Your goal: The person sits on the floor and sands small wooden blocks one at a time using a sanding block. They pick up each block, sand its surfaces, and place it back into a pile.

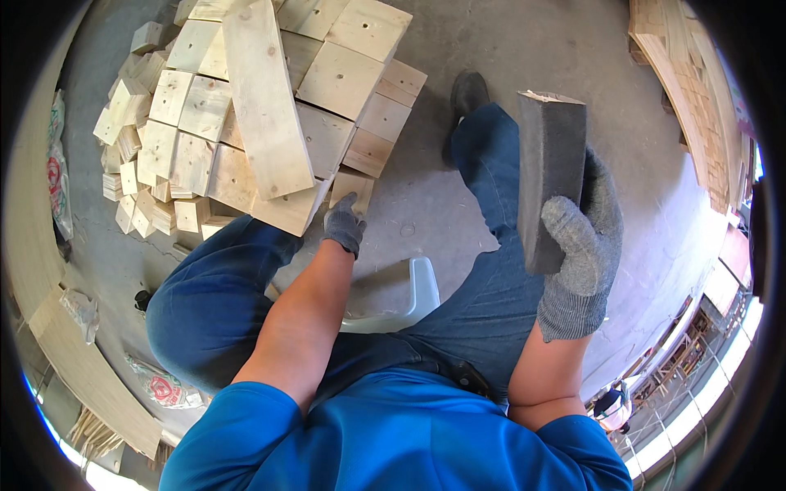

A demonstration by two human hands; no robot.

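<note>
My right hand, in a grey knitted glove, is wrapped round a long dark grey sanding block with bare wood showing at its top end. The block stands nearly upright above my right thigh. My left hand, gloved the same way, reaches to the near corner of the wood stack. Its fingers are partly stretched out and touch a small pale wooden block low in the stack. Pale square wooden blocks are piled in rows there. A long plank lies slanted across their top.
Loose wooden offcuts lie left of the stack. I sit on a light blue plastic stool, knees apart. More boards are piled at the far right. Plastic bags lie on the left, by a long board.
</note>
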